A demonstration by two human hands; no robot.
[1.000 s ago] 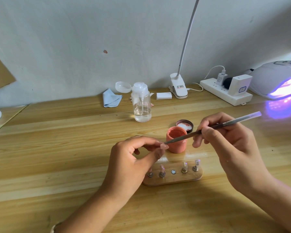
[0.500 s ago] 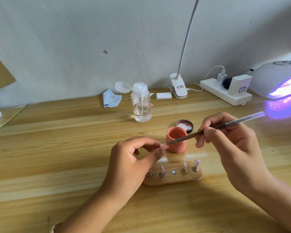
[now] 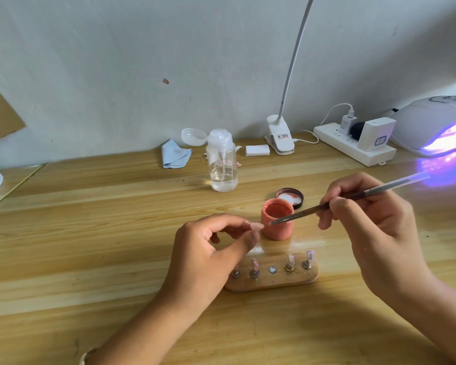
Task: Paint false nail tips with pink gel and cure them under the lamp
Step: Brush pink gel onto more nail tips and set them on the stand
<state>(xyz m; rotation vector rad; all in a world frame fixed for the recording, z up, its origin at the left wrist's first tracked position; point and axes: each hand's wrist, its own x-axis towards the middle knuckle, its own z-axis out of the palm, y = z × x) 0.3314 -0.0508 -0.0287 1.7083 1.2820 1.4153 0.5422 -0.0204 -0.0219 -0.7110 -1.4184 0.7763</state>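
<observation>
— Wooden table (image 3: 90,206), pale wall behind. What do the hands show?

— From my remote seat, I see the left hand (image 3: 208,256) pinching one pink false nail tip (image 3: 257,226) between thumb and forefinger, just left of the open gel pot (image 3: 277,230). The right hand (image 3: 374,227) grips the brush (image 3: 306,212) like a pen. Its bristle end sits just beside the tip and in front of the pot. I cannot tell whether they touch.

— And further out?

— Below the hands, a wooden holder (image 3: 271,281) carries four more tips with its middle socket bare. The pot's lid (image 3: 290,197) lies behind it, and the curing lamp (image 3: 432,122) glows violet at far right.

— What worries you?

— Three things, as I judge it. An overloaded brush could flood the tip's edges or drip onto the table. The pinch is small, so a slip could smear wet gel onto the fingertips (image 3: 249,242) or drop the tip. The right wrist also hangs above the holder, so a careless sweep towards the lamp could knock the mounted tips or tip the open pot.
</observation>
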